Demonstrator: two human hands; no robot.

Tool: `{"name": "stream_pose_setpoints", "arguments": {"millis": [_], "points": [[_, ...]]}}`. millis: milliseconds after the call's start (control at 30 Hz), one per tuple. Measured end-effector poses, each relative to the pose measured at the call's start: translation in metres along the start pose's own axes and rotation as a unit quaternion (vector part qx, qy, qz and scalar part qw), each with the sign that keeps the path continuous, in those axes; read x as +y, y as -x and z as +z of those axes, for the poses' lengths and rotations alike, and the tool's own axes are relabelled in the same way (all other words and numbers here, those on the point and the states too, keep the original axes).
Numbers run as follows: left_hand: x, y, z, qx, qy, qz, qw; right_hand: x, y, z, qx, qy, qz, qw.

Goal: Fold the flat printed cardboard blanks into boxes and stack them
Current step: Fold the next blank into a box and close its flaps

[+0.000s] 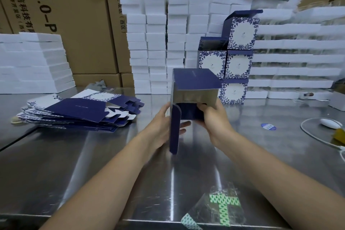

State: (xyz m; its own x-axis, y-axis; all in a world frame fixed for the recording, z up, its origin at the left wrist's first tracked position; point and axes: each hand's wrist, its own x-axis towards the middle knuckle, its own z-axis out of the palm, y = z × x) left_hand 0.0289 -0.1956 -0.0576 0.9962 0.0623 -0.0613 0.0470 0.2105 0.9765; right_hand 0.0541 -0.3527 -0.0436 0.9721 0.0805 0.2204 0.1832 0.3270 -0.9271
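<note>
Our left hand [161, 127] and right hand [213, 120] grasp the half-formed box [195, 85] from either side above the table [104, 158], open end facing us, presumably to tuck its hanging flap [174, 130].

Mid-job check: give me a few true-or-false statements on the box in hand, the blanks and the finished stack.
1. The left hand and the right hand both hold the half-folded box. True.
2. The pile of flat blanks lies to the right of the hands. False: it lies on the table to their left.
3. The finished boxes are stacked at the back, in front of white foam blocks. True.
4. The top finished box has its lid shut. False: its lid stands open.
</note>
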Motion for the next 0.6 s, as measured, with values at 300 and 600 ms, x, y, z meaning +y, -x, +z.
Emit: {"name": "stream_pose_setpoints", "arguments": {"millis": [300,600], "points": [[-0.003,-0.003,0.014,0.09,-0.008,0.121,0.989,0.001,-0.008,-0.007,-0.04,0.0,0.063,0.997],[-0.008,-0.005,0.004,0.158,0.11,0.145,0.97,0.013,0.005,0.004,-0.133,0.061,0.195,0.97]]}}
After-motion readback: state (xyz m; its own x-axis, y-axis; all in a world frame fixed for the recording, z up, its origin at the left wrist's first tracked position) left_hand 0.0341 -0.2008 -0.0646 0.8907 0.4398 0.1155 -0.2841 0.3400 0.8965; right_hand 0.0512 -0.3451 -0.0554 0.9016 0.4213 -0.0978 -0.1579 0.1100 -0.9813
